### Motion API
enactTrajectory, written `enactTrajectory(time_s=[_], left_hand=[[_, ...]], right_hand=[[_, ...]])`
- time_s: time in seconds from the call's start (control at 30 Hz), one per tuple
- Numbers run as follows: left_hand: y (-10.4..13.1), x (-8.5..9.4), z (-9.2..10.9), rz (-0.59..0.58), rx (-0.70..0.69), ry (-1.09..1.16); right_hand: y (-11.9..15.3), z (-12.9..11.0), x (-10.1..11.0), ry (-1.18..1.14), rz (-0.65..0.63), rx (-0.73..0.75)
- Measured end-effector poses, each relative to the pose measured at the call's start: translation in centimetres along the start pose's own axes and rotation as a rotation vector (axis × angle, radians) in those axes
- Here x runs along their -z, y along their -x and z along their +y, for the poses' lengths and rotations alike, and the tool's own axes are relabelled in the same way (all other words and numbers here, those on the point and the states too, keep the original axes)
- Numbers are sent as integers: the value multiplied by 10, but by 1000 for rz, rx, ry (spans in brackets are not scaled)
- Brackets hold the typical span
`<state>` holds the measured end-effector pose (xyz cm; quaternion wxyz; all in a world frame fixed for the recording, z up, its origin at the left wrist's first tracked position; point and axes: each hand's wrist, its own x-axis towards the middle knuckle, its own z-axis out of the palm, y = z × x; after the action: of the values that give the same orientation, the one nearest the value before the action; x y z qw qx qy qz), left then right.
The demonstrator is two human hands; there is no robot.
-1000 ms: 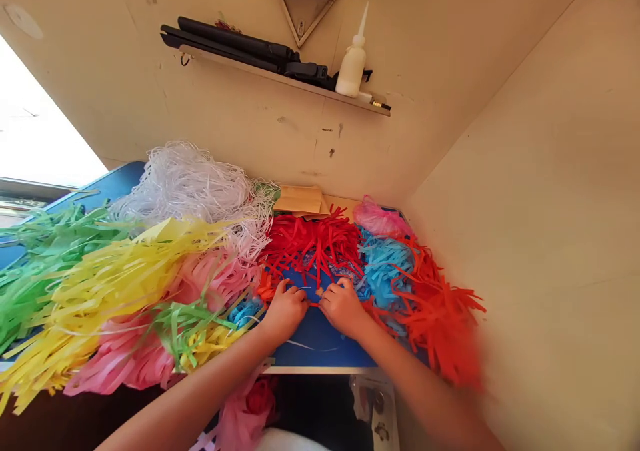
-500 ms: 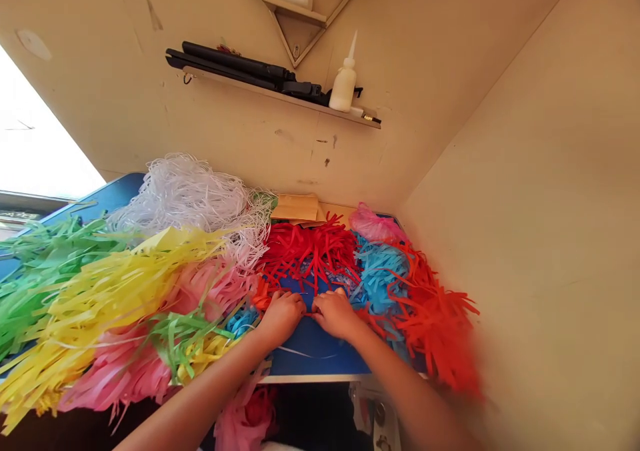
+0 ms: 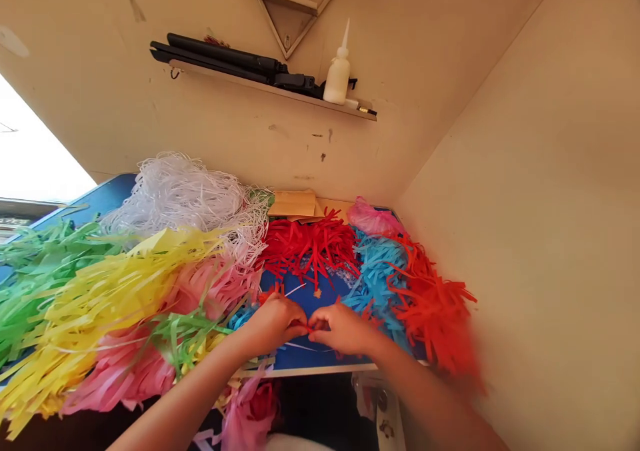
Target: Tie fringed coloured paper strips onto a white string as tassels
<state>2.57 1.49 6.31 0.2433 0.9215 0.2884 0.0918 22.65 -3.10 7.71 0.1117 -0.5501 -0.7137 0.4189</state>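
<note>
My left hand (image 3: 277, 322) and my right hand (image 3: 344, 330) meet fingertip to fingertip above the blue tabletop (image 3: 300, 359). Both are closed in a pinch on a small red strip (image 3: 309, 329), mostly hidden by the fingers. A thin white string (image 3: 296, 290) lies just behind the left hand. Beyond them sits a heap of red strips (image 3: 313, 241). Light blue strips (image 3: 379, 268) lie to the right of my right hand, and a small blue bunch (image 3: 241, 316) is beside my left wrist.
Yellow strips (image 3: 120, 291), green strips (image 3: 50, 258), pink strips (image 3: 125, 371) and white strings (image 3: 180, 191) pile up at left. Orange-red strips (image 3: 435, 304) hang over the right edge. A brown paper packet (image 3: 293, 204) lies at the back. A wall shelf (image 3: 285, 94) holds a white bottle (image 3: 337, 78).
Both hands have come a little toward me and turned, with the fingertips now together on the red strip. More tabletop and the white string show behind them. The camera view has shifted slightly.
</note>
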Motion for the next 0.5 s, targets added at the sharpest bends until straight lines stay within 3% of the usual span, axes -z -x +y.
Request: enactTrajectory(time_s=[0.07, 0.23, 0.33, 0.5], left_hand=[[9, 13, 14, 73, -55, 4], [30, 26, 44, 448, -326, -76], [36, 25, 53, 467, -418, -94], [40, 23, 57, 431, -416, -118]], right_hand=[[5, -2, 0, -235, -41, -69], [26, -8, -7, -744, -115, -145], [37, -13, -11, -906, -156, -136], [46, -18, -18, -1062, -194, -155]])
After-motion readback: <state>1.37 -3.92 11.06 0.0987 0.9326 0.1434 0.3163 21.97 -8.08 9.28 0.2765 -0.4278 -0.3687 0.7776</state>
